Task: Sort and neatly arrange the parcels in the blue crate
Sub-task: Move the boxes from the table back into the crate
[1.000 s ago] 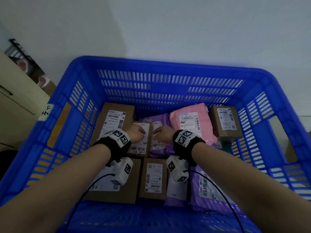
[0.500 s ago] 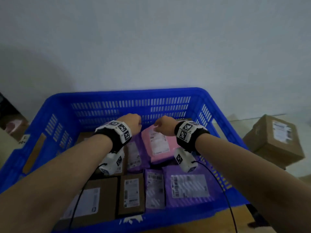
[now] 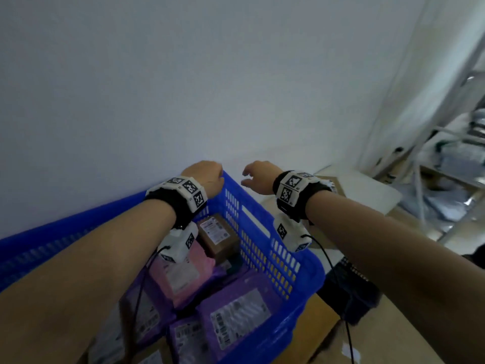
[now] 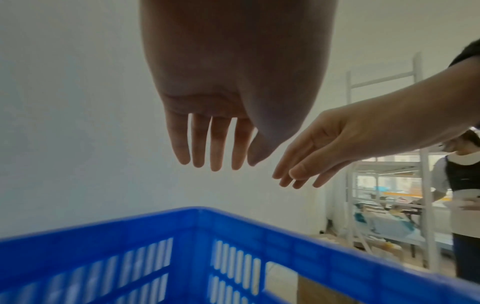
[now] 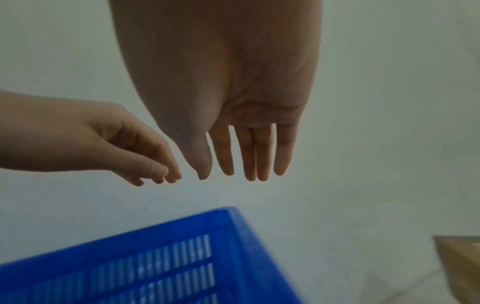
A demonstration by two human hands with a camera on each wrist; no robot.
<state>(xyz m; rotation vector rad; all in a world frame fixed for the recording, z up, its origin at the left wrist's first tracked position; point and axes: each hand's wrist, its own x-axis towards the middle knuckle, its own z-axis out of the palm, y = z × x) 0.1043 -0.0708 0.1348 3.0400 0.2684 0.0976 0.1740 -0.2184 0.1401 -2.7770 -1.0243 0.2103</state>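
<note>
The blue crate (image 3: 288,261) fills the lower left of the head view. Inside lie a brown box (image 3: 217,235), a pink mailer (image 3: 183,274) and purple mailers (image 3: 236,311), labels up. My left hand (image 3: 207,177) hovers above the crate's far right corner (image 4: 197,214), fingers straight and hanging down, holding nothing. My right hand (image 3: 258,177) is just past the crate's right rim, raised in the air, fingers relaxed and empty. In the wrist views both hands, left (image 4: 207,144) and right (image 5: 249,152), hang open over the rim (image 5: 228,214).
A brown box (image 3: 330,182) sits on a white surface right of the crate. A white metal rack (image 3: 433,127) with goods stands at far right. Another person (image 4: 459,185) stands by the rack. A dark crate (image 3: 349,285) sits on the wooden floor.
Both hands rose out of the crate, off the parcels, and swung right to its far right corner. My head turned right and up, so the rack came into view.
</note>
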